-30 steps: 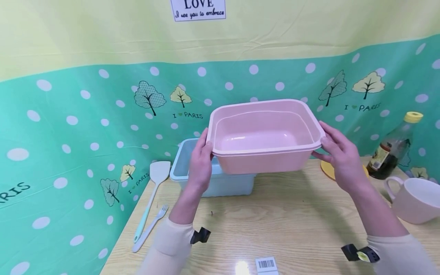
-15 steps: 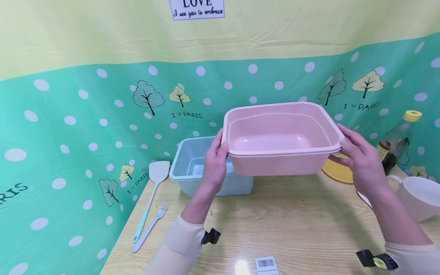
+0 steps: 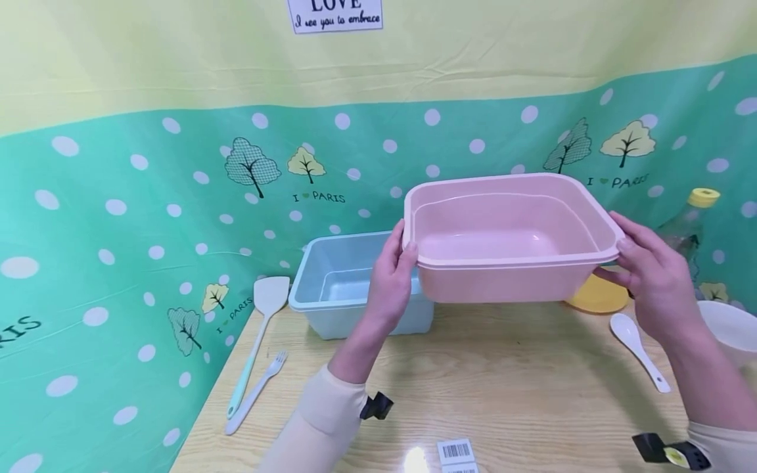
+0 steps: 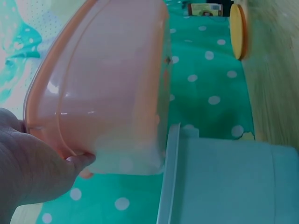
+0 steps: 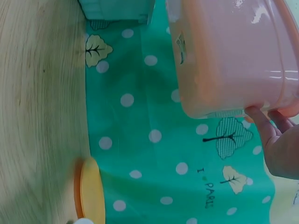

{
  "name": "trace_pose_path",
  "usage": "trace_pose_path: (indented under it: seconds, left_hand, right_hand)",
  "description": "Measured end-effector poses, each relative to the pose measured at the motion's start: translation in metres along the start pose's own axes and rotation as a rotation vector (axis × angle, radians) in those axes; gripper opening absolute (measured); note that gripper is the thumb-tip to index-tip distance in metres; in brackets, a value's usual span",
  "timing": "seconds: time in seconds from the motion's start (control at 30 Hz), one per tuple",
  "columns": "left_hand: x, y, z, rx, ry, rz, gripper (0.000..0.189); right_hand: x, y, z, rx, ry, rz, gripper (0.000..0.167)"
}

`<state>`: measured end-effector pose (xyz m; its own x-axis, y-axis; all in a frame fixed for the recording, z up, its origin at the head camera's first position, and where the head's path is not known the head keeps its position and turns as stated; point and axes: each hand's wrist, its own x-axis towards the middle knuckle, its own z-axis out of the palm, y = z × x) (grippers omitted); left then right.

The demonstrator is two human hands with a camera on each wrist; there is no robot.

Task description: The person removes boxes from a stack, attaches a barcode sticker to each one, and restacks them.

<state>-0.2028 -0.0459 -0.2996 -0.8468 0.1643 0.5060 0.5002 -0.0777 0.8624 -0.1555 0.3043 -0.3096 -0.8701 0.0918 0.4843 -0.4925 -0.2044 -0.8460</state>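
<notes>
A pink rectangular basin point(image 3: 508, 279) is held up over the table, tilted so its inside faces the head camera. My left hand point(image 3: 387, 289) grips its left end, thumb at the rim. At the opposite end my right hand point(image 3: 665, 289) grips the rim corner, with fingers under the edge. In the left wrist view the basin point(image 4: 107, 88) shows its outer side, and the left hand point(image 4: 37, 168) pinches near the rim. From the right wrist, fingers of the right hand point(image 5: 282, 147) press the basin's end. Behind the left hand, a light blue basin point(image 3: 337, 322) stands on the table.
A white spatula point(image 3: 271, 295) and a pale fork point(image 3: 257, 394) lie at the left. On the right are a yellow disc point(image 3: 600, 295), a white spoon point(image 3: 639, 351), a white cup point(image 3: 733, 328) and a yellow-capped bottle point(image 3: 686, 226). A barcode label point(image 3: 457, 453) lies in front.
Both hands have carried the pink basin to the right, away from over the blue basin. More of the blue basin's inside shows, and the spoon has come into sight.
</notes>
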Motion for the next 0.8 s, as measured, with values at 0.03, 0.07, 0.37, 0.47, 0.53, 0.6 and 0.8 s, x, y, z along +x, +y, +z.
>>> trace_pose_path:
  seconds: [0.03, 0.07, 0.37, 0.47, 0.53, 0.6, 0.8]
  left_hand:
    - [0.0, -0.001, 0.002, -0.006, -0.007, 0.0, 0.054]
    - [0.0, -0.001, 0.003, -0.008, -0.012, -0.002, 0.054]
    - [-0.001, -0.009, 0.024, -0.061, -0.058, -0.054, 0.058]
    - [-0.003, -0.013, 0.03, -0.095, -0.078, -0.063, 0.059]
    - [-0.004, -0.015, 0.033, -0.106, -0.083, -0.077, 0.059]
    - [-0.006, -0.018, 0.036, -0.107, -0.087, -0.094, 0.06]
    - [-0.013, -0.027, 0.046, -0.101, -0.1, -0.151, 0.063]
  right_hand:
    - [-0.001, 0.0, -0.002, 0.004, 0.002, 0.004, 0.044]
    - [-0.001, -0.001, -0.004, 0.009, 0.005, 0.011, 0.044]
    - [-0.008, 0.001, -0.025, -0.136, 0.078, 0.072, 0.047]
    - [-0.011, 0.003, -0.031, -0.124, 0.073, 0.055, 0.046]
    - [-0.013, 0.004, -0.034, -0.104, 0.071, 0.05, 0.046]
    - [-0.015, 0.004, -0.038, -0.091, 0.072, 0.05, 0.045]
    - [-0.024, 0.009, -0.049, -0.042, 0.085, 0.078, 0.045]
